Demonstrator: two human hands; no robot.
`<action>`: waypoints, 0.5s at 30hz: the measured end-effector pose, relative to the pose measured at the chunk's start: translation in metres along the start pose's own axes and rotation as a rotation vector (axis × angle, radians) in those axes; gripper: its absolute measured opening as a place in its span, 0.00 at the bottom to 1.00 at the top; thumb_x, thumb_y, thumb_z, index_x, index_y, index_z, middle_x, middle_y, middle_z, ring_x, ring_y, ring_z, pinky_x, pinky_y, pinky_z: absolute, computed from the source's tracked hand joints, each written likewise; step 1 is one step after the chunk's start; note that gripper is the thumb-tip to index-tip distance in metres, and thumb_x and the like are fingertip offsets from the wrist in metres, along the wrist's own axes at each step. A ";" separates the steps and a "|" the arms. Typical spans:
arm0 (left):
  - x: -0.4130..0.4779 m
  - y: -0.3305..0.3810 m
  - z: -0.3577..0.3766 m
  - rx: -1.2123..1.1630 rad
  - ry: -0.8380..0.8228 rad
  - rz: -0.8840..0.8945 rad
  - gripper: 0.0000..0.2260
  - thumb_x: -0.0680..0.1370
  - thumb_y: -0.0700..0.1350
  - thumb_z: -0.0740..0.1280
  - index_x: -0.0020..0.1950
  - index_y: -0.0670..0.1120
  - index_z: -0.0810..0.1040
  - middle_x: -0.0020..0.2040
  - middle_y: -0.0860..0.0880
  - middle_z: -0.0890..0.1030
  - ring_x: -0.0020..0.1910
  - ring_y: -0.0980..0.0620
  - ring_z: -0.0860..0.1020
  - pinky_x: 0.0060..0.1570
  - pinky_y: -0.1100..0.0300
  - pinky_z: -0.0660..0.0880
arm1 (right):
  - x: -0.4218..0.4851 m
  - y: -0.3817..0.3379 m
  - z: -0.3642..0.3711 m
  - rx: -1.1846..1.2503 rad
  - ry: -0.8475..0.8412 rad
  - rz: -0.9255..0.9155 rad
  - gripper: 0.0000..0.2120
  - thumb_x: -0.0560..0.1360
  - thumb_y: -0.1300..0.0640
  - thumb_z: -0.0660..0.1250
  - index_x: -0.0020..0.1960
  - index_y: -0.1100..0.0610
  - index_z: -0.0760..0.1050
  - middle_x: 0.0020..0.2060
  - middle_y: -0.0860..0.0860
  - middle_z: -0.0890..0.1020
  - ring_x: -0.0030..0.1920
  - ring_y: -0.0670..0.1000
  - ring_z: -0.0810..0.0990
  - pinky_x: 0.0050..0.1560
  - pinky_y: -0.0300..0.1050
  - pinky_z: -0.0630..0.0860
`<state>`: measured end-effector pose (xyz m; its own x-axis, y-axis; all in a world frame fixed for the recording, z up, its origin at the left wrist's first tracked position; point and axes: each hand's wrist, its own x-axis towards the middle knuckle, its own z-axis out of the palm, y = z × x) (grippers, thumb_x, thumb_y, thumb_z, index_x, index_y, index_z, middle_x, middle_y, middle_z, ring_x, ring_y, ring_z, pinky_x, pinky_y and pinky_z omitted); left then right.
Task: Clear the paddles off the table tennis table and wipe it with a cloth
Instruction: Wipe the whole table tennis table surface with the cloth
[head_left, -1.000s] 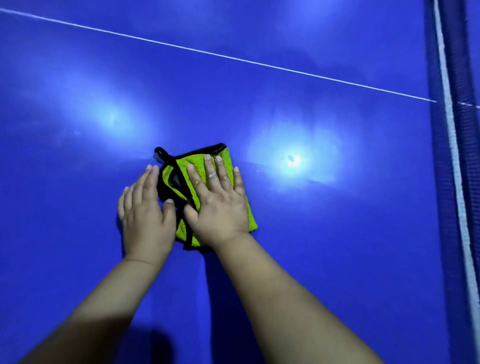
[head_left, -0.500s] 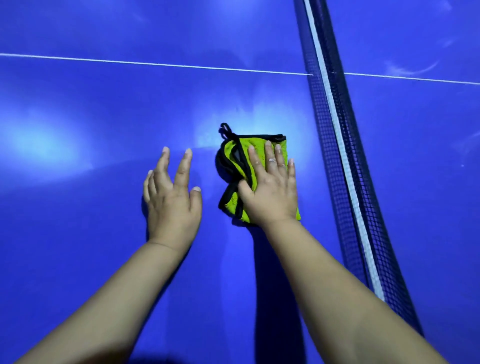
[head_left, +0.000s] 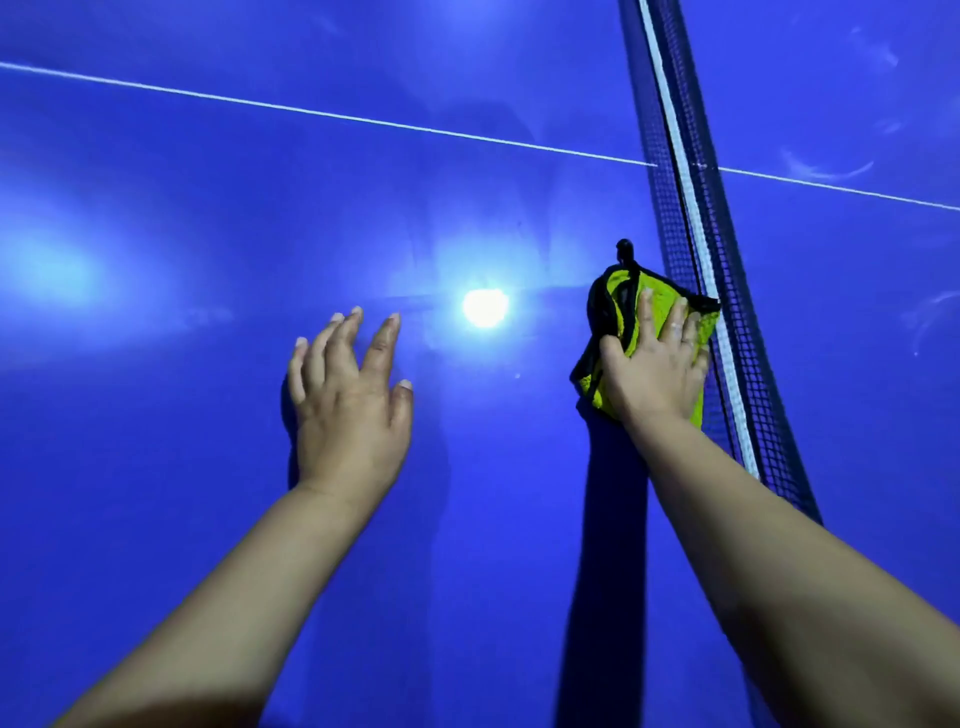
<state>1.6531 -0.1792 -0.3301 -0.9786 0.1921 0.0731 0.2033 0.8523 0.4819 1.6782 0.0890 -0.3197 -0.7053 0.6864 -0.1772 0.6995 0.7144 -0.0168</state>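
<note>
The net (head_left: 696, 249) runs across the blue desk (head_left: 156, 467) on the right, black mesh with a white band along its top, and it blocks the cloth's path to the right. A thin white line (head_left: 363, 120) crosses the desk and passes under the net. A hard round glare (head_left: 484, 307) sits on the glossy surface between the two hands, and faint curved smears (head_left: 826, 169) show on the desk beyond the net.

The cloth (head_left: 623, 306) lies flat on the desk, its right edge touching the foot of the net. The right grip (head_left: 657, 364) is released, pressing down on the cloth with straight fingers; a ring (head_left: 675, 326) shows on one of them. The left grip (head_left: 350, 410) is also released, fingers spread, flat on the bare desk or just above it, well apart from the cloth.

Half a second ago the cloth lay clear of the net and near the left grip; a second ago both grips rested on it.

The cloth is a folded, fuzzy lime-green pad with black edging and a small black loop at its far corner.
</note>
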 end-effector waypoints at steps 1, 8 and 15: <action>-0.002 -0.007 -0.003 0.006 0.000 0.002 0.24 0.72 0.47 0.61 0.68 0.46 0.71 0.67 0.41 0.71 0.69 0.42 0.65 0.71 0.45 0.55 | -0.004 -0.008 0.001 -0.017 0.003 0.003 0.33 0.78 0.43 0.54 0.79 0.44 0.44 0.79 0.54 0.45 0.78 0.54 0.42 0.75 0.56 0.42; -0.006 -0.096 -0.048 0.034 0.050 -0.058 0.21 0.72 0.44 0.65 0.65 0.44 0.74 0.64 0.43 0.74 0.66 0.43 0.69 0.70 0.46 0.56 | -0.065 -0.139 0.019 -0.053 0.003 -0.218 0.34 0.77 0.40 0.53 0.78 0.44 0.41 0.78 0.55 0.43 0.78 0.54 0.39 0.75 0.58 0.39; -0.012 -0.183 -0.098 0.057 0.091 -0.186 0.22 0.72 0.40 0.69 0.66 0.43 0.73 0.66 0.41 0.73 0.68 0.42 0.66 0.71 0.48 0.52 | -0.136 -0.273 0.037 -0.049 -0.030 -0.455 0.36 0.76 0.40 0.53 0.79 0.44 0.41 0.78 0.55 0.41 0.77 0.56 0.38 0.75 0.60 0.38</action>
<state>1.6250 -0.3851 -0.3338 -0.9976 -0.0137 0.0675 0.0178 0.8956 0.4445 1.5871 -0.2042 -0.3272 -0.9352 0.2979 -0.1914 0.3129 0.9483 -0.0530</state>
